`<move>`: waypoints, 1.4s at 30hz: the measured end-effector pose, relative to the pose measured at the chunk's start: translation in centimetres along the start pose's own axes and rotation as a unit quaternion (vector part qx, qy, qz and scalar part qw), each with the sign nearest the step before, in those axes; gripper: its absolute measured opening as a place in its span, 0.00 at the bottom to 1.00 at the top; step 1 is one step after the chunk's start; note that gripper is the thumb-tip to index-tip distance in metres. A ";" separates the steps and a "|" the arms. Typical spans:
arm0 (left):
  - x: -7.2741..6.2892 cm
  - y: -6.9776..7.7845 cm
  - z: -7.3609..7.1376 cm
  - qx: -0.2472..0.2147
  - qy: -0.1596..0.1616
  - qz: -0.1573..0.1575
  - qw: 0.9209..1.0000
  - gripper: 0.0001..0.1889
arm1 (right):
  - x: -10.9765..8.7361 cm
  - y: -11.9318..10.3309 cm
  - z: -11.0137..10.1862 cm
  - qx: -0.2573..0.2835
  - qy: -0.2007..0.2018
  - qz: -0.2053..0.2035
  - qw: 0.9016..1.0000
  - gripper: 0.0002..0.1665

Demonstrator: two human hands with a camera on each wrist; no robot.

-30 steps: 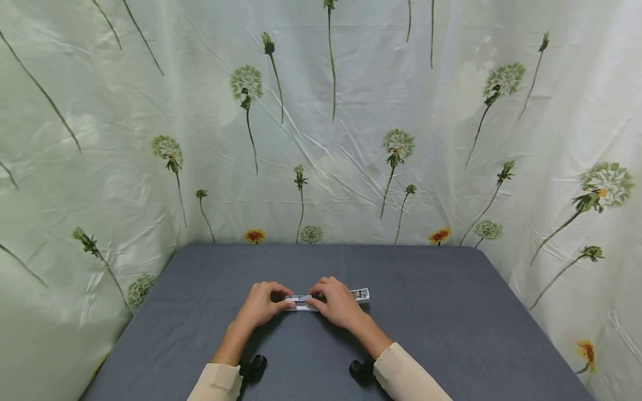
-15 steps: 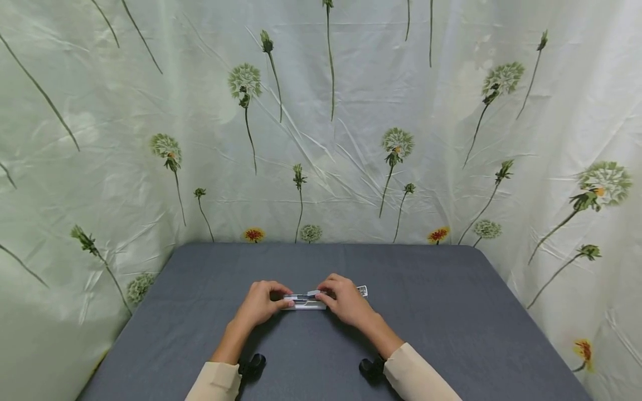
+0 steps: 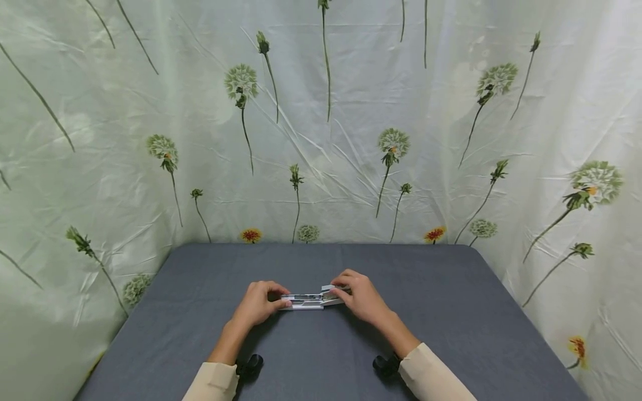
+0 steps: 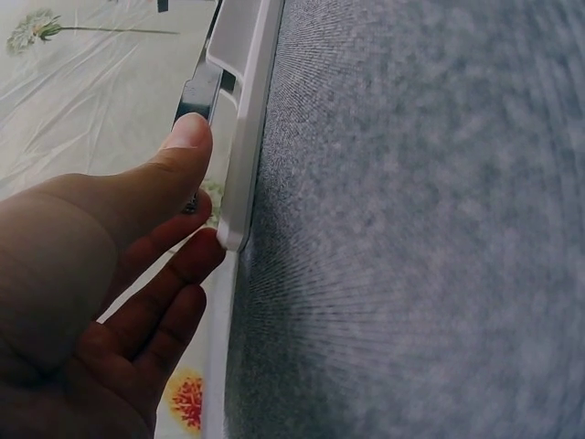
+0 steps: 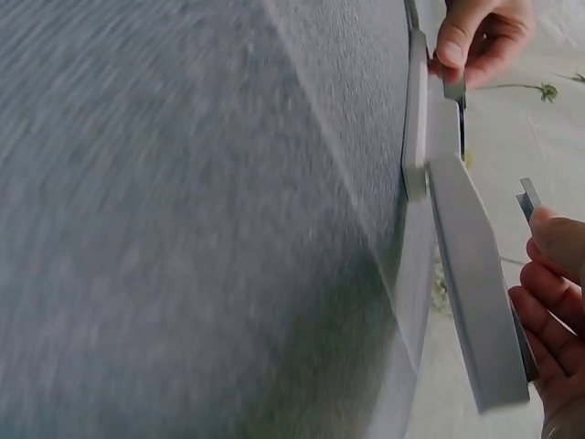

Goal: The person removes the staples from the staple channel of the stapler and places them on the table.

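A white and grey stapler (image 3: pixel 307 306) lies lengthwise on the table, its top cover (image 5: pixel 475 293) swung back to the right and slanting upward. At its left end my left hand (image 3: pixel 257 304) pinches the metal magazine (image 4: pixel 197 96) between thumb and fingers, as the left wrist view shows. My right hand (image 3: pixel 362 298) is over the swung-back cover, with a short shiny strip of staples (image 5: pixel 528 198) pinched between thumb and forefinger. The other right fingers are curled beside the cover and overlap its far edge in the right wrist view.
Dark grey cloth covers the table (image 3: pixel 321 356). Behind it hangs a pale curtain (image 3: pixel 321 139) with a dandelion print. A black wrist mount (image 3: pixel 249 366) sits under each forearm, close over the cloth.
My right hand has moved right and slightly away from me, with the strip of staples now apart from the magazine. The left hand keeps its grip in place.
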State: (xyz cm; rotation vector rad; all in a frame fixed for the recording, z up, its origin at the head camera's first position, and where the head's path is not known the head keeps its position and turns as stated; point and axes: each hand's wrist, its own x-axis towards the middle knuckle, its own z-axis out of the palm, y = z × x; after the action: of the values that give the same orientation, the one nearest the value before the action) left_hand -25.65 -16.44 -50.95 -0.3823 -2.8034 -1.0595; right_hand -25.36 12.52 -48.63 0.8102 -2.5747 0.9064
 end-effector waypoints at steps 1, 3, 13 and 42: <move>0.0 0.0 0.0 0.000 0.000 -0.001 1.000 0.08 | -0.1 0.1 -0.1 0.001 0.002 0.002 1.000 0.07; 0.0 -0.1 0.0 -0.001 0.000 -0.003 1.000 0.08 | -0.3 0.5 -0.4 0.001 0.007 0.004 1.000 0.08; -0.1 -0.2 0.2 -0.007 0.002 -0.007 1.000 0.08 | -1.6 1.8 -2.2 0.008 0.033 0.016 0.999 0.07; 0.0 0.0 0.1 0.003 -0.007 -0.012 1.000 0.08 | -5.9 6.4 -5.8 -0.047 0.077 0.069 0.994 0.07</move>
State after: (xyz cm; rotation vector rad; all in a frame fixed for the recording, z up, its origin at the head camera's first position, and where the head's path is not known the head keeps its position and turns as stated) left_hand -25.64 -16.39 -51.04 -0.3591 -2.8297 -1.0561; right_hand -23.99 22.83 -49.88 0.5210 -2.5388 0.8432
